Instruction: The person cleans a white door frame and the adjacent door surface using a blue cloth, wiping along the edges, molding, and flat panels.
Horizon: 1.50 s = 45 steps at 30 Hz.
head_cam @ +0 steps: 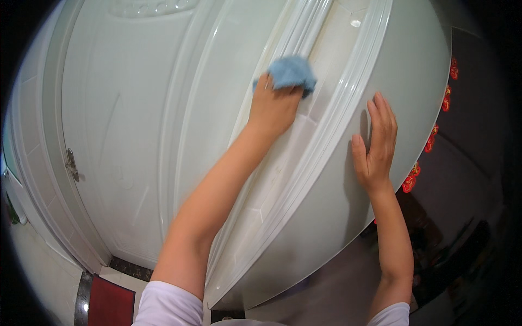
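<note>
A blue cloth is bunched in my left hand, which presses it against the white moulded frame between a white panelled door and a strip of tiles. The cloth is slightly blurred. My right hand holds nothing; its palm faces the pale, smooth panel right of the tiled strip, with the fingers extended and the thumb apart. Its fingertips appear to rest on that panel.
The white door has a metal handle on its left side. A red mat lies on the floor at lower left. Red ornaments line the panel's right edge, beside a dark area.
</note>
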Motion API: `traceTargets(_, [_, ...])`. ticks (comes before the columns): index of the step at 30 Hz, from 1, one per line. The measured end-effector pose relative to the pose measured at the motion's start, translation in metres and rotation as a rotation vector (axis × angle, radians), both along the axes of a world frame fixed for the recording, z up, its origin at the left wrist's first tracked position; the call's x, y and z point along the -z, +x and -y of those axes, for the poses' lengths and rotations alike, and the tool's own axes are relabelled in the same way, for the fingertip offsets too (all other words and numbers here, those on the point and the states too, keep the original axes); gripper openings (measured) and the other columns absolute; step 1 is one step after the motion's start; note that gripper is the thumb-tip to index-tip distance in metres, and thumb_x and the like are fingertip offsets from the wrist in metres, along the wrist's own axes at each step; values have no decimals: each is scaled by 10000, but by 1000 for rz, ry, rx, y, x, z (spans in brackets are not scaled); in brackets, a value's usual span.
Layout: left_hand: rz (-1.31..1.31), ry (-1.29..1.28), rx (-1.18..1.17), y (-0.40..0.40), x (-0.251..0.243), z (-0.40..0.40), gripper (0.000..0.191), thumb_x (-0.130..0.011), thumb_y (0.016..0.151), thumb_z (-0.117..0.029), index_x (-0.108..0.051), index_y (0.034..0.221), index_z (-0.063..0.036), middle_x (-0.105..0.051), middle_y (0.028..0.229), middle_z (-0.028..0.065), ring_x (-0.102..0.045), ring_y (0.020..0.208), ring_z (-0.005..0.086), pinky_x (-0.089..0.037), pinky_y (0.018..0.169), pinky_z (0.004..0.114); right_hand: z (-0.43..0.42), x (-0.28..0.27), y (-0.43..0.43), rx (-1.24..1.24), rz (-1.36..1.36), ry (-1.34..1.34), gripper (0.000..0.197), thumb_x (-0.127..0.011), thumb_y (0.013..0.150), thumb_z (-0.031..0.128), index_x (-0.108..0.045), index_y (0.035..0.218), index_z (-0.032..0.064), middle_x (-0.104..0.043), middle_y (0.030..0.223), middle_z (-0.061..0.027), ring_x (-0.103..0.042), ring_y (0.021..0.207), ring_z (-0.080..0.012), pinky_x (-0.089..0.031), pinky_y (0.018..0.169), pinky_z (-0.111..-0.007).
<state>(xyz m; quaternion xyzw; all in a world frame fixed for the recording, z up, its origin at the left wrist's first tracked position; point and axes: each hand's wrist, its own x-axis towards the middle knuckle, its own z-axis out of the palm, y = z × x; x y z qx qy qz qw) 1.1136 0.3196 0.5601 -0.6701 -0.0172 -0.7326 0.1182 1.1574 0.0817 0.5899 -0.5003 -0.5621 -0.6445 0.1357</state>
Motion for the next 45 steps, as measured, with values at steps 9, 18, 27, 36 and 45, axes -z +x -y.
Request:
traceTargets(9, [-137,-327,759,-35,145,0,190,-633,774,-14,-670,957,-50,-688,930,92,-657,872,276,-512,801,338,13,21,29,120,-43,113,515,-402,976,348,-410,1436,116,-311,1533,-124,-263,1415,-341,-188,1137,-550])
traceTargets(18, [-166,-182,931,-33,6,94,256,-554,925,-258,-577,1078,-54,-549,1131,202,-541,1022,423,-473,807,470,21,21,25,174,-37,142,524,-414,968,362,-414,1435,125,-327,1525,-135,-285,1401,-359,-195,1132,-546])
traceTargets(27, [-74,-153,746,-21,19,99,241,-610,882,-169,-584,1080,-34,-551,1106,218,-529,972,436,-441,811,486,28,13,-17,83,-243,54,468,-475,942,304,-531,1340,63,-438,1443,-156,-367,1344,-356,-249,1113,-504])
traceTargets(36, [-386,-209,545,-52,179,84,284,-653,869,-213,-604,1086,-36,-559,949,227,-567,820,421,-477,653,479,42,52,-160,-1089,-818,-746,559,-336,1008,441,-550,1308,20,-528,1358,-180,-441,1297,-322,-300,1098,-480])
traceTargets(45, [-94,-131,776,-32,-3,92,185,-561,911,-157,-558,1052,-38,-515,996,206,-515,886,394,-426,741,459,64,63,-148,-1149,-841,-814,535,-372,997,428,-540,1324,38,-492,1389,-181,-425,1311,-323,-300,1100,-481])
